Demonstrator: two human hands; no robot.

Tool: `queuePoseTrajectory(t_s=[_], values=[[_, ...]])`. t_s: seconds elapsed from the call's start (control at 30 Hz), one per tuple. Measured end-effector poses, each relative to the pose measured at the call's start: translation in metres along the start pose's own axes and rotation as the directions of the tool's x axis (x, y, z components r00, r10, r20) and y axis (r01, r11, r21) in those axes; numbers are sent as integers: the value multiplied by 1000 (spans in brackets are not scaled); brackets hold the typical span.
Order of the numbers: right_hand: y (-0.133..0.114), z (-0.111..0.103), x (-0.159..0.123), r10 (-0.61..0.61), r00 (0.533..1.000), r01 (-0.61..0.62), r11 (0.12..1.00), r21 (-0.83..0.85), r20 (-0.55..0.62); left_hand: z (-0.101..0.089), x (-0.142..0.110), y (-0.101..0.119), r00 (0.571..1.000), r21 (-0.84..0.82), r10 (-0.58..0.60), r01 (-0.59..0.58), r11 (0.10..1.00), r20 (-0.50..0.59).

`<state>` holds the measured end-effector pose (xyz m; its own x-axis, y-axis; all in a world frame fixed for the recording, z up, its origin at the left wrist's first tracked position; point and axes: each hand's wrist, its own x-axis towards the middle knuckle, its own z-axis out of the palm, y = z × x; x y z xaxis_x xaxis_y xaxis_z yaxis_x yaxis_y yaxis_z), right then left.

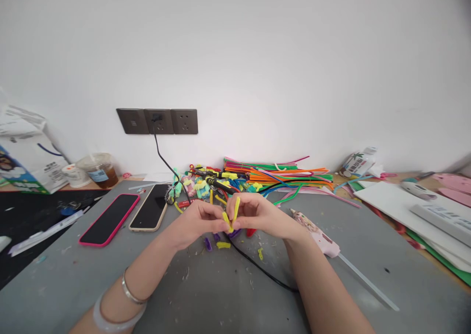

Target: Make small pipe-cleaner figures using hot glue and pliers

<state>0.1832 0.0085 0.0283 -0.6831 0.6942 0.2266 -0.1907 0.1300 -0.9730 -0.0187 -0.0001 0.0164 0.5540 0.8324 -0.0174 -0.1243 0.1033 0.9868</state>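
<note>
A yellow pipe cleaner (pixel 236 209), bent into a narrow V, is pinched between both hands above the grey mat. The fingertips of my left hand (pixel 196 221) close on its left leg near the bend. My right hand (pixel 253 216) grips the right leg close to the same bend, its tip sticking up past the fingers. Below the hands lie a short yellow piece (pixel 223 245), a purple piece (pixel 208 244) and a small yellow scrap (pixel 260 253). A red piece (pixel 251 232) shows partly under my right hand.
Bundled pipe cleaners (pixel 290 174) lie against the wall beside a pile of colourful pieces (pixel 198 184). A pink glue gun (pixel 320 236) with a glue stick rests right of my right arm. Two phones (pixel 110 219) lie left. A black cable (pixel 257 265) crosses the mat (pixel 206 295).
</note>
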Motion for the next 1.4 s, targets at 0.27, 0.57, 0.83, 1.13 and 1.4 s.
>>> queuePoseTrajectory(t_s=[0.27,0.57,0.83,1.13,1.4], values=[[2,-8,-6,206,972,-202,978,-43,111,1,-1,-2,976,175,-191,170,970,108],[11,-7,8,4,951,-15,999,-34,-308,2,5,-2,970,-3,-59,60,998,-236],[27,9,19,-401,819,249,893,-376,-411,7,11,-10,916,-331,-94,-44,942,-391],[23,11,15,-538,822,318,707,-632,-187,9,12,-10,887,-494,-115,-138,858,-448],[24,12,17,-517,833,312,732,-606,-195,12,11,-5,886,-517,-116,-151,843,-449]])
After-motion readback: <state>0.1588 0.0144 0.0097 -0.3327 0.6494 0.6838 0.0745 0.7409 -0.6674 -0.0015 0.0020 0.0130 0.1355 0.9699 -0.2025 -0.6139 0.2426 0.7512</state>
